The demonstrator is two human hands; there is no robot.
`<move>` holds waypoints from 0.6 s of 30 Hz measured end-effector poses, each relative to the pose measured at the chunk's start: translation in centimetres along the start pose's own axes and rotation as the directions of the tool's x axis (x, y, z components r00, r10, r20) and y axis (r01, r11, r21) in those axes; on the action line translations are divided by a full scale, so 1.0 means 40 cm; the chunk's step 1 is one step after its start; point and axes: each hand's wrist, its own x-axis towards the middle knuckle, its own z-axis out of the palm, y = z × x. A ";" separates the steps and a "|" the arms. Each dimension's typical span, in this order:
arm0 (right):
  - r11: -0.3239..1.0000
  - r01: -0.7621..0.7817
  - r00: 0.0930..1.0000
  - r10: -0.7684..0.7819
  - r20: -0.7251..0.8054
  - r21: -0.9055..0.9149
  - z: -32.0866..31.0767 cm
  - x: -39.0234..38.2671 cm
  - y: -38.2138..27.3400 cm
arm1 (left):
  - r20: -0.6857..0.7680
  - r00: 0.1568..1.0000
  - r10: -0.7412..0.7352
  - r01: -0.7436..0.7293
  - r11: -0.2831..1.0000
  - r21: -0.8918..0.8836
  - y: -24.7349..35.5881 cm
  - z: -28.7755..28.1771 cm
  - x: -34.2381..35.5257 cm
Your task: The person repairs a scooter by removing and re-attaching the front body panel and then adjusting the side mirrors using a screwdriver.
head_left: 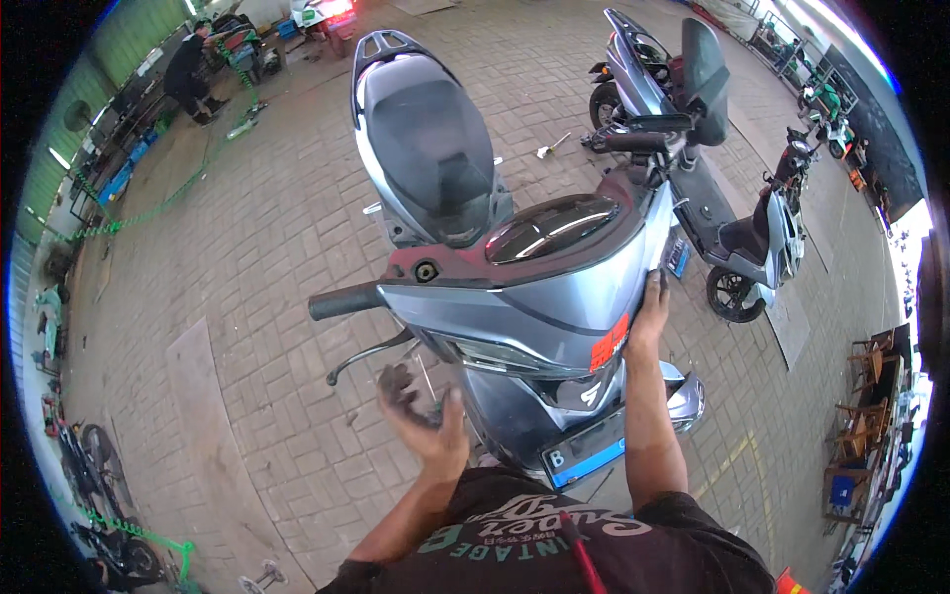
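In front of me is a grey-blue scooter front cowl [505, 322] with a dark display, red stickers [611, 342], handlebar grip [343, 300] and brake lever [368, 358]. My right hand [648, 307] grips the cowl's right edge. My left hand [424, 421] is raised below the brake lever, slightly blurred, its dirty fingers curved and apart. The scooter's dark seat [421, 139] is behind the cowl, and its number plate [574, 455] is below. A red-handled tool [584, 554] lies against my dark shirt.
More scooters [747, 238] stand at the right and back. A person [185, 74] in dark clothes works at the far left near benches and coiled green hoses [188, 188]. Wooden chairs [859, 426] line the right side. A flat board [213, 416] lies on the paving at left.
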 end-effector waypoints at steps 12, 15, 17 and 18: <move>0.963 0.059 0.997 -0.045 0.060 -0.264 0.020 -0.012 -0.019 | 0.738 0.474 0.481 -0.880 0.226 0.418 0.084 0.056 0.294; 0.947 0.125 0.992 -0.128 0.009 -0.295 -0.013 0.009 0.007 | 0.813 0.344 0.470 -0.931 0.058 0.360 0.152 0.156 0.208; 0.971 0.079 0.997 -0.074 0.032 -0.227 -0.001 -0.003 0.004 | 0.811 0.373 0.451 -0.926 0.126 0.356 0.178 0.243 0.156; 0.983 0.043 0.998 -0.034 0.054 -0.177 0.002 -0.008 -0.003 | 0.803 0.407 0.437 -0.913 0.213 0.347 0.181 0.272 0.145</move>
